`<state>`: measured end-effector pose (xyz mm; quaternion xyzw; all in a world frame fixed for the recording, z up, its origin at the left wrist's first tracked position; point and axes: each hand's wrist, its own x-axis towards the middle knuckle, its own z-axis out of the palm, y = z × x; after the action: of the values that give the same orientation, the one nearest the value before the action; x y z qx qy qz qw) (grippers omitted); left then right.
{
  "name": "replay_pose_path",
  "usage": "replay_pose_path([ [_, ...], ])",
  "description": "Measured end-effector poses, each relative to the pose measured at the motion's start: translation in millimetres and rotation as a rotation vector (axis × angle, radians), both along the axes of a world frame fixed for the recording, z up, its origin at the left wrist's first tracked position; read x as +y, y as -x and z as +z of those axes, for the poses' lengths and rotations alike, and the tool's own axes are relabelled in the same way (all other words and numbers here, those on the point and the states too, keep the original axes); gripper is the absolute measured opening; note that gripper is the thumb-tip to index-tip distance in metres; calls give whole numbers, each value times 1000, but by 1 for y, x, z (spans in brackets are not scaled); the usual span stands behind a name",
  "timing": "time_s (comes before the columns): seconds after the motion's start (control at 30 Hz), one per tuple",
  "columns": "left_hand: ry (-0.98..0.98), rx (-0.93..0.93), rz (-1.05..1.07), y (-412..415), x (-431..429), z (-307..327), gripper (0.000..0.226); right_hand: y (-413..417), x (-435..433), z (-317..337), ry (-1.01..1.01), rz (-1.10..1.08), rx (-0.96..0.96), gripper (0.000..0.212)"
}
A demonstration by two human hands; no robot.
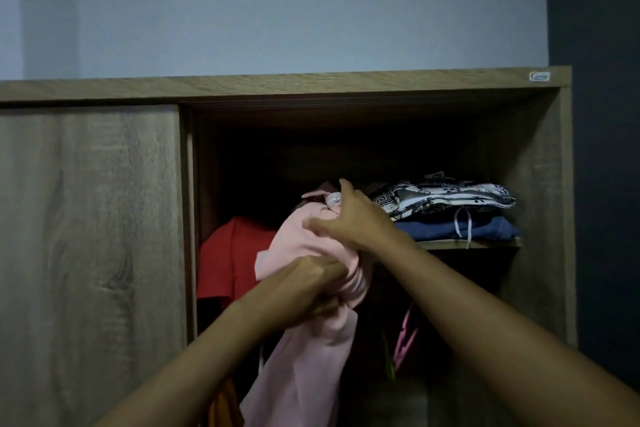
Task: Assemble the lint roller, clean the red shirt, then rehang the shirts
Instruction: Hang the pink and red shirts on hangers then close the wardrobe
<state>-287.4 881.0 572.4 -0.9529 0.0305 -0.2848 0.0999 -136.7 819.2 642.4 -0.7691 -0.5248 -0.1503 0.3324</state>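
A pink shirt [304, 350] hangs bunched in the open wardrobe [540, 156], lifted at its top. My left hand [311, 284] is closed around the gathered fabric at mid height. My right hand [353, 218] grips the shirt's top, where a pale hanger end [334, 199] pokes out. The red shirt [232, 256] hangs just left of and behind the pink one, partly hidden by it. The rail is lost in the dark interior. No lint roller is in view.
The wardrobe's sliding door [90, 236] covers the left half. A shelf [467, 244] at the right holds a folded patterned cloth [446, 198] on a folded blue garment [457, 229]. A pink hanger [405, 340] and orange fabric [225, 406] hang lower down.
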Motion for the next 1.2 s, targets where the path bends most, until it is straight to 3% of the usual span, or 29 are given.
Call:
replay_pose_path([
  [0.03,1,12,11,1,-3,-1,8,4,5,1,81,-38,-62,109],
  [0.1,-26,30,49,7,-8,0,10,8,12,0,169,-55,-126,80],
  [0.17,-11,63,135,16,-11,3,13,9,16,-2,139,-13,-79,53],
  [0.23,31,54,219,27,-9,10,26,10,19,-8,72,-20,-80,44],
  [0.33,149,-141,271,45,-2,26,40,8,15,-23,-84,-30,-150,38],
  [0.43,397,-414,360,58,5,41,44,4,-1,-44,-301,70,-204,27],
  [0.53,681,-535,456,59,2,51,49,9,-21,-69,-483,154,-230,30],
  [0.63,972,-451,534,49,5,50,49,17,-38,-90,-633,210,-192,34],
  [0.8,819,-375,622,33,16,34,65,23,-64,-108,-758,267,-169,33],
  [0.9,818,-328,439,28,10,36,29,27,-76,-113,-771,315,-141,36],
  [1.03,851,-348,243,26,2,37,31,18,-81,-122,-728,296,-69,10],
  [1.2,947,-316,173,20,-11,39,23,9,-91,-128,-528,363,152,35],
])
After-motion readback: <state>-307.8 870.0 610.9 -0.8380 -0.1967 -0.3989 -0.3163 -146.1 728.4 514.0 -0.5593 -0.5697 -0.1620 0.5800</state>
